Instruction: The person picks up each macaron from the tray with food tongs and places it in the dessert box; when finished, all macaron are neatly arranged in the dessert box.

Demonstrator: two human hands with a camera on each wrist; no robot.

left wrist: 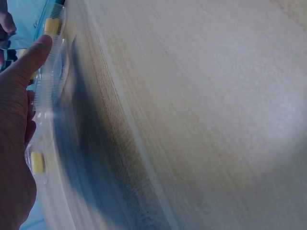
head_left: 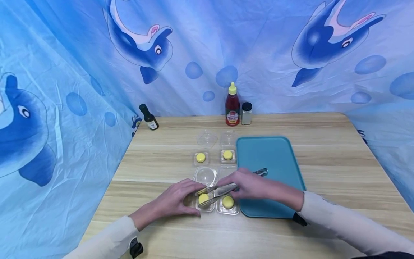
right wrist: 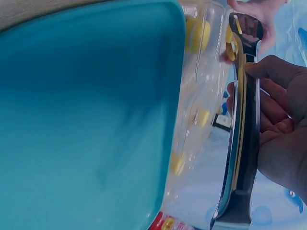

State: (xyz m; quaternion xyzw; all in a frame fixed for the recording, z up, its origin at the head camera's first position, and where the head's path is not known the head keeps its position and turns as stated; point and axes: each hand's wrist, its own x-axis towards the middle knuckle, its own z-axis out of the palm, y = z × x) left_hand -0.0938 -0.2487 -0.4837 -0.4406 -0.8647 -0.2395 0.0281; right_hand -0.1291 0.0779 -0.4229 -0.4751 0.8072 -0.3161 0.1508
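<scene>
In the head view, my right hand [head_left: 249,183] grips metal tongs [right wrist: 242,129] around the middle of their arms. The tong ends stand apart on either side of a yellow macaron [head_left: 203,198] in the near-left clear plastic box [head_left: 209,208]. My left hand [head_left: 173,199] holds that box from the left, thumb at its near side and fingertips by its far side. A second macaron [head_left: 228,202] sits in the open box just to the right, under the right hand. Two more macarons, left [head_left: 200,157] and right [head_left: 228,155], sit in open boxes farther back.
A blue tray [head_left: 268,158] lies right of the boxes. Along the back edge stand a red sauce bottle [head_left: 232,108] with a yellow cap and a black-lidded jar [head_left: 246,114]. One small dark bottle [head_left: 149,118] is at the back left. A dolphin-printed curtain [head_left: 200,46] surrounds the table.
</scene>
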